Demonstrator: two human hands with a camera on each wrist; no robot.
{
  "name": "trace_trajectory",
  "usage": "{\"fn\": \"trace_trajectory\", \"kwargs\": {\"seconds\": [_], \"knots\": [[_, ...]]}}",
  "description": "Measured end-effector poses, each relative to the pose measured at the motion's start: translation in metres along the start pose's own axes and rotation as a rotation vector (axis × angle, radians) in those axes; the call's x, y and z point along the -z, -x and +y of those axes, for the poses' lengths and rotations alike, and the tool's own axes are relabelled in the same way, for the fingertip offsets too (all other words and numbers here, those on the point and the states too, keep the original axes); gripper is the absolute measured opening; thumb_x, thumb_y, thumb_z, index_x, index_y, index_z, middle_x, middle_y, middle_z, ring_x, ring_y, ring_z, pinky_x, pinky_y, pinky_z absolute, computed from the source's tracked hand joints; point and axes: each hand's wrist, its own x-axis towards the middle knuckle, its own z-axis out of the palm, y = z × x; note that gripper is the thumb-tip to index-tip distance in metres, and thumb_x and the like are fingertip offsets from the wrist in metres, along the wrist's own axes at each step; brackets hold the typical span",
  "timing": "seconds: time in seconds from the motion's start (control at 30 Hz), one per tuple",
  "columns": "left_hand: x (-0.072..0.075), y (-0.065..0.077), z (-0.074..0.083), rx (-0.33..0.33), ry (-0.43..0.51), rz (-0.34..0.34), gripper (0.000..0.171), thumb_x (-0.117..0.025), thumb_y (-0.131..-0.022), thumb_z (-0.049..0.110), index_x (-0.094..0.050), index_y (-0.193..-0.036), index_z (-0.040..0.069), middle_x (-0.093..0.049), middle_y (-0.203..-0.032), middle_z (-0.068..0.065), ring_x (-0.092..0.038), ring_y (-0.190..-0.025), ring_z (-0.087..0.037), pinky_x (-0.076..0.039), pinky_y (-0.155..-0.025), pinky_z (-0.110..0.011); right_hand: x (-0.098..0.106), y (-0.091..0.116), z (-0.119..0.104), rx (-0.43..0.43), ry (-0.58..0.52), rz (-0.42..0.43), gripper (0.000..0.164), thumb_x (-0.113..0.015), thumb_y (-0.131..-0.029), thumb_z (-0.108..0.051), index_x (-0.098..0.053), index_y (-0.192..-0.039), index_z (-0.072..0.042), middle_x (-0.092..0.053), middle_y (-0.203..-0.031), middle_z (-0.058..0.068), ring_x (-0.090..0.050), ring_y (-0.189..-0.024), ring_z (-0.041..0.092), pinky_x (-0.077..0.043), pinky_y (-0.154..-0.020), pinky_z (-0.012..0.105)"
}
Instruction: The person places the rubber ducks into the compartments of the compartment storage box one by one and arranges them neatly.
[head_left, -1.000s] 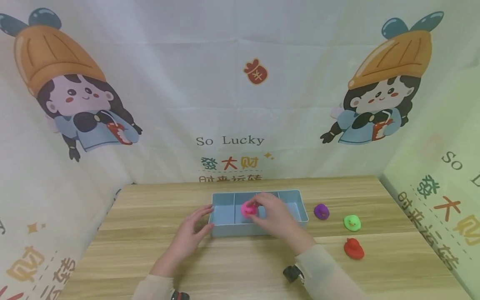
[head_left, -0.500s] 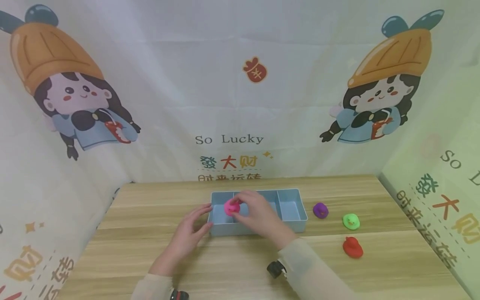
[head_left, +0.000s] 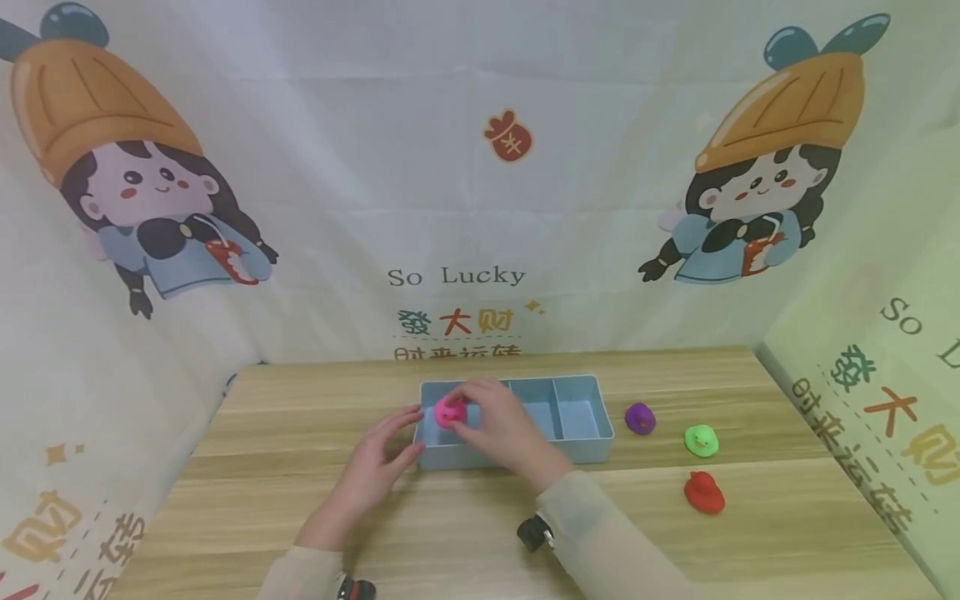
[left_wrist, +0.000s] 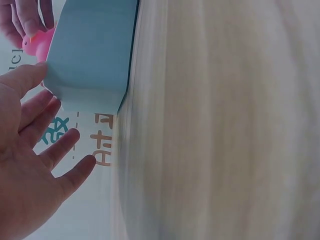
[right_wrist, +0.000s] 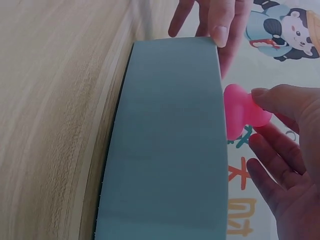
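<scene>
A pink rubber duck (head_left: 449, 413) is pinched between the thumb and fingers of my right hand (head_left: 498, 425), over the leftmost compartment of a blue-grey divided box (head_left: 517, 454). In the right wrist view the duck (right_wrist: 240, 111) stands partly above the box's rim, its lower part hidden by the wall. My left hand (head_left: 375, 458) touches the left end of the box with thumb and fingertips. The left wrist view shows the left hand (left_wrist: 30, 145) with its fingers spread at the box's corner.
To the right of the box lie a purple duck (head_left: 641, 418), a green duck (head_left: 701, 440) and a red duck (head_left: 704, 492) on the wooden table (head_left: 787, 533). A printed cloth (head_left: 360, 167) hangs behind and at both sides.
My right hand has carried the pink duck leftward, from over the second compartment across a divider to the leftmost one. The left hand has stayed at the box's left end.
</scene>
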Motion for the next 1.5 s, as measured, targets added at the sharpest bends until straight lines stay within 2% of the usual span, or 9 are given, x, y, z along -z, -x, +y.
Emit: {"fn": "trace_trajectory", "kwargs": {"seconds": [0.37,0.63,0.8,0.9,1.0,1.1,1.23,1.5], "knots": [[0.001,0.0,-0.002,-0.018,-0.002,0.003,0.047,-0.07,-0.099,0.016,-0.058,-0.144,0.008,-0.05,-0.157,-0.013,-0.043,-0.148,-0.04,-0.031,-0.121,-0.067,-0.008,-0.009,0.002,-0.057,0.017,-0.043,0.024,-0.083,-0.088,-0.019,-0.073,-0.11,-0.017,-0.07,-0.111,-0.005,-0.061,-0.106,0.013,-0.056,-0.098,0.032],[-0.001,0.0,-0.005,-0.004,-0.008,0.004,0.047,-0.07,-0.098,0.016,-0.059,-0.143,0.01,-0.051,-0.157,-0.013,-0.043,-0.148,-0.04,-0.031,-0.121,-0.067,-0.018,-0.011,0.005,-0.008,0.04,-0.074,0.023,-0.083,-0.087,-0.017,-0.074,-0.108,-0.016,-0.071,-0.108,-0.004,-0.061,-0.107,0.014,-0.056,-0.098,0.03],[0.0,0.0,-0.005,-0.011,-0.008,0.011,0.047,-0.071,-0.098,0.016,-0.059,-0.143,0.009,-0.051,-0.157,-0.013,-0.043,-0.147,-0.04,-0.031,-0.121,-0.067,-0.021,-0.015,0.007,-0.02,0.078,-0.103,0.023,-0.083,-0.087,-0.017,-0.074,-0.108,-0.017,-0.073,-0.11,-0.005,-0.062,-0.11,0.014,-0.055,-0.101,0.032],[0.0,0.0,-0.004,-0.015,-0.01,0.013,0.047,-0.07,-0.098,0.017,-0.059,-0.143,0.009,-0.051,-0.157,-0.013,-0.043,-0.147,-0.04,-0.03,-0.121,-0.067,-0.022,-0.018,0.008,-0.018,0.097,-0.122,0.024,-0.083,-0.086,-0.017,-0.074,-0.108,-0.016,-0.074,-0.111,-0.004,-0.063,-0.112,0.015,-0.048,-0.113,0.038],[0.001,0.0,-0.004,-0.016,-0.008,0.012,0.047,-0.07,-0.098,0.017,-0.059,-0.143,0.009,-0.051,-0.157,-0.013,-0.043,-0.147,-0.04,-0.03,-0.121,-0.068,-0.024,-0.019,0.009,-0.017,0.121,-0.137,0.025,-0.084,-0.086,-0.017,-0.074,-0.108,-0.016,-0.076,-0.111,-0.003,-0.064,-0.115,0.018,-0.033,-0.126,0.049],[0.001,-0.001,-0.004,-0.015,0.001,0.009,0.047,-0.07,-0.098,0.017,-0.059,-0.143,0.008,-0.051,-0.157,-0.013,-0.043,-0.147,-0.04,-0.029,-0.121,-0.068,-0.025,-0.02,0.009,-0.029,0.164,-0.15,0.025,-0.085,-0.085,-0.017,-0.074,-0.108,-0.018,-0.077,-0.112,-0.004,-0.064,-0.12,0.019,-0.018,-0.13,0.058],[0.001,-0.001,-0.004,-0.005,0.002,0.006,0.047,-0.07,-0.099,0.019,-0.059,-0.144,0.009,-0.051,-0.157,-0.011,-0.042,-0.148,-0.04,-0.031,-0.121,-0.068,-0.026,-0.02,0.008,-0.046,0.201,-0.159,0.022,-0.085,-0.085,-0.02,-0.075,-0.104,-0.021,-0.077,-0.108,-0.007,-0.065,-0.119,0.018,-0.014,-0.128,0.064],[0.0,0.0,-0.007,-0.003,0.009,0.008,0.047,-0.07,-0.099,0.02,-0.059,-0.144,0.011,-0.052,-0.156,-0.01,-0.042,-0.148,-0.039,-0.032,-0.121,-0.067,-0.029,-0.025,0.008,-0.076,0.227,-0.185,0.019,-0.086,-0.083,-0.02,-0.075,-0.1,-0.023,-0.076,-0.1,-0.011,-0.067,-0.113,0.015,-0.011,-0.127,0.066]]}}
